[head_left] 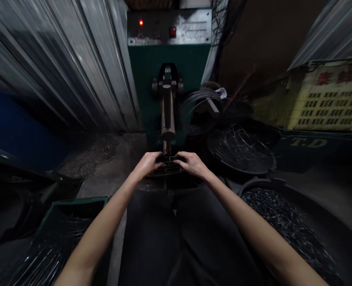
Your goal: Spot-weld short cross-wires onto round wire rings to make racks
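Got the wire grid [168,172] just below the middle of the frame, right under the rod [167,119] on the green machine [140,71]. Looks like grasping the grid from both sides, with the left hand [148,163] on the left edge and the right hand [193,163] on the right, fingers and thumbs bent in around the wires. Too dark and blurry to tell exactly which wires, or how tight, so not going to guess. For doing this bit well, would say hold the grid level and square under the tip, with about the same pressure from each side to avoid tipping or twisting. Line up by small nudges from both wrists, not by yanking with one. Definitely mind the fingertips: pretty near the tip on both sides, so would shift outward along the edge if possible without losing control. Also worth watching out for snagging on the loose coil [204,95] just right of the rod, and remember the red light [141,22] glowing up top, so treat as powered.
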Available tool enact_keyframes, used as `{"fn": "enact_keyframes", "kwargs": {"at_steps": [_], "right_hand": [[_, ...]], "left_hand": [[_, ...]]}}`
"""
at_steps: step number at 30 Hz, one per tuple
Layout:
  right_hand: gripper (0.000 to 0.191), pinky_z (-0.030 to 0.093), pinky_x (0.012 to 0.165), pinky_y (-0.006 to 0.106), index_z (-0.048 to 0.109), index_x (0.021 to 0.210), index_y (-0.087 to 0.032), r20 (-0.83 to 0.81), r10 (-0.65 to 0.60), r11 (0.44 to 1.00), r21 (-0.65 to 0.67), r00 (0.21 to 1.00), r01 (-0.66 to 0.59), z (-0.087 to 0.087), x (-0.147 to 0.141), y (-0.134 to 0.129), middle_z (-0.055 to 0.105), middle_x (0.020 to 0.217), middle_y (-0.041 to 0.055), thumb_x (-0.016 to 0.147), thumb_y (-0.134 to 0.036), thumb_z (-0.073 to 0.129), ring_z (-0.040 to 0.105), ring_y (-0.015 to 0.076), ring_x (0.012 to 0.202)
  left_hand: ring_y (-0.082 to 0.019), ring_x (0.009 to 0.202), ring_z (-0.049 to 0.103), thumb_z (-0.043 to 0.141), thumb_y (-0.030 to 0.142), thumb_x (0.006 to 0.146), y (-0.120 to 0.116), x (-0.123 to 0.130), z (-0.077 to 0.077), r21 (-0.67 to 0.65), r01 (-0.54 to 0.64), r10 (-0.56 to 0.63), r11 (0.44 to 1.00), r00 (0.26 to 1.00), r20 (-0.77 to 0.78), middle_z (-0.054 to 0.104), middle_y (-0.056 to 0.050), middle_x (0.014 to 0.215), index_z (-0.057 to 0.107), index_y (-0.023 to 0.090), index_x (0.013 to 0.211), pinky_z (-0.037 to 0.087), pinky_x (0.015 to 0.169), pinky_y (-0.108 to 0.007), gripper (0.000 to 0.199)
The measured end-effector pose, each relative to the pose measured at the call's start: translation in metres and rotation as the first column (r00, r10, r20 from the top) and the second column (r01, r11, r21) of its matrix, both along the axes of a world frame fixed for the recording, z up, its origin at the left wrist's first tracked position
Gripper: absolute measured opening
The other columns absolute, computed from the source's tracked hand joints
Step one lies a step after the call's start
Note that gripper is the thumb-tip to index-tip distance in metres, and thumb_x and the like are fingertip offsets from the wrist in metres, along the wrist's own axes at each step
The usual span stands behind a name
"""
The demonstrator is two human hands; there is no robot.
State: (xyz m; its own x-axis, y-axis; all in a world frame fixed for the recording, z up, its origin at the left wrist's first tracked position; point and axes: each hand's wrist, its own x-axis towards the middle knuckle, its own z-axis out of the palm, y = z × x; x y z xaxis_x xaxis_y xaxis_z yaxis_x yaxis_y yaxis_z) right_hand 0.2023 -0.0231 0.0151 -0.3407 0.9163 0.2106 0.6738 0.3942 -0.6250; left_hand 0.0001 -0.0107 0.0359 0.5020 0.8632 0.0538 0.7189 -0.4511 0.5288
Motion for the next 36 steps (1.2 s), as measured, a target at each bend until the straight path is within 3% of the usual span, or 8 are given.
{"fn": "enact_keyframes", "kwargs": {"at_steps": [7, 17, 23, 26, 29, 31, 34, 36], "right_hand": [[0.012, 0.041, 0.070, 0.025, 0.064, 0.088, -0.020, 0.020, 0.012, 0.998, 0.064, 1.000, -0.013, 0.002, 0.000, 0.013, 0.066, 0.086, 0.0024, 0.082, -0.028, 0.056, 0.059, 0.0152, 0.078], [0.013, 0.043, 0.073, 0.027, 0.064, 0.089, -0.021, 0.027, 0.009, 0.998, 0.061, 1.000, -0.010, 0.002, -0.003, 0.025, 0.067, 0.091, 0.0030, 0.083, -0.028, 0.055, 0.060, 0.0166, 0.082], [0.013, 0.042, 0.070, 0.025, 0.066, 0.086, -0.019, -0.051, 0.020, 0.999, 0.036, 0.999, -0.018, 0.002, -0.005, 0.026, 0.067, 0.084, 0.0021, 0.081, -0.027, 0.057, 0.059, 0.0141, 0.075], [0.017, 0.043, 0.074, 0.025, 0.066, 0.091, -0.020, -0.154, -0.030, 0.996, 0.075, 0.988, 0.042, 0.000, 0.016, 0.025, 0.066, 0.089, 0.0019, 0.081, -0.029, 0.056, 0.058, 0.0139, 0.079], [0.020, 0.043, 0.079, 0.028, 0.064, 0.092, -0.019, -0.223, -0.231, 0.965, 0.074, 0.947, 0.252, -0.007, 0.056, 0.019, 0.066, 0.091, 0.0022, 0.082, -0.030, 0.051, 0.058, 0.0152, 0.084], [0.019, 0.043, 0.082, 0.029, 0.064, 0.091, -0.019, -0.196, -0.316, 0.944, 0.036, 0.928, 0.329, -0.016, 0.081, 0.013, 0.066, 0.091, 0.0023, 0.083, -0.028, 0.050, 0.059, 0.0159, 0.086], [0.019, 0.043, 0.085, 0.030, 0.064, 0.096, -0.020, -0.125, -0.257, 0.965, 0.014, 0.958, 0.260, -0.033, 0.097, 0.011, 0.065, 0.097, 0.0024, 0.082, -0.024, 0.051, 0.059, 0.0157, 0.090], [0.020, 0.042, 0.086, 0.029, 0.063, 0.099, -0.021, -0.086, -0.170, 0.985, 0.024, 0.982, 0.172, -0.044, 0.093, 0.016, 0.064, 0.100, 0.0028, 0.082, -0.025, 0.053, 0.058, 0.0152, 0.091]], "left_hand": [[-0.019, 0.087, 0.063, 0.063, 0.023, 0.073, 0.014, -0.001, 0.007, -0.045, -0.014, 0.016, 0.999, 1.000, 0.027, 0.070, -0.005, 0.094, 0.065, 0.015, 0.098, 0.046, 0.079, -0.027, 0.026], [-0.020, 0.087, 0.062, 0.063, 0.030, 0.071, 0.034, -0.006, 0.001, -0.083, 0.012, -0.007, 0.996, 0.998, 0.062, 0.070, -0.005, 0.092, 0.066, 0.016, 0.096, 0.045, 0.074, -0.026, 0.029], [-0.019, 0.081, 0.062, 0.065, 0.037, 0.069, 0.036, -0.005, 0.003, -0.133, -0.005, 0.008, 0.991, 1.000, 0.020, 0.070, -0.004, 0.086, 0.067, 0.014, 0.091, 0.044, 0.069, -0.024, 0.033], [-0.020, 0.086, 0.062, 0.065, 0.038, 0.069, 0.038, -0.005, 0.004, -0.152, -0.013, 0.017, 0.988, 1.000, 0.020, 0.070, -0.004, 0.091, 0.066, 0.015, 0.095, 0.044, 0.073, -0.025, 0.035], [-0.020, 0.091, 0.061, 0.066, 0.039, 0.069, 0.033, -0.011, 0.004, -0.079, -0.035, 0.037, 0.996, 0.999, 0.033, 0.068, -0.004, 0.098, 0.064, 0.018, 0.100, 0.045, 0.078, -0.026, 0.038], [-0.019, 0.089, 0.061, 0.066, 0.041, 0.070, 0.023, -0.016, 0.003, 0.055, -0.100, 0.095, 0.993, 0.991, 0.090, 0.067, -0.004, 0.098, 0.062, 0.018, 0.099, 0.045, 0.078, -0.026, 0.037], [-0.015, 0.077, 0.060, 0.057, 0.042, 0.079, -0.005, -0.014, 0.003, 0.278, -0.287, 0.235, 0.917, 0.950, 0.206, 0.065, -0.003, 0.087, 0.061, 0.018, 0.089, 0.046, 0.072, -0.025, 0.027], [-0.014, 0.072, 0.059, 0.053, 0.041, 0.083, -0.025, -0.002, 0.004, 0.362, -0.276, 0.211, 0.891, 0.955, 0.207, 0.064, -0.003, 0.082, 0.060, 0.019, 0.084, 0.047, 0.070, -0.025, 0.023]]}}
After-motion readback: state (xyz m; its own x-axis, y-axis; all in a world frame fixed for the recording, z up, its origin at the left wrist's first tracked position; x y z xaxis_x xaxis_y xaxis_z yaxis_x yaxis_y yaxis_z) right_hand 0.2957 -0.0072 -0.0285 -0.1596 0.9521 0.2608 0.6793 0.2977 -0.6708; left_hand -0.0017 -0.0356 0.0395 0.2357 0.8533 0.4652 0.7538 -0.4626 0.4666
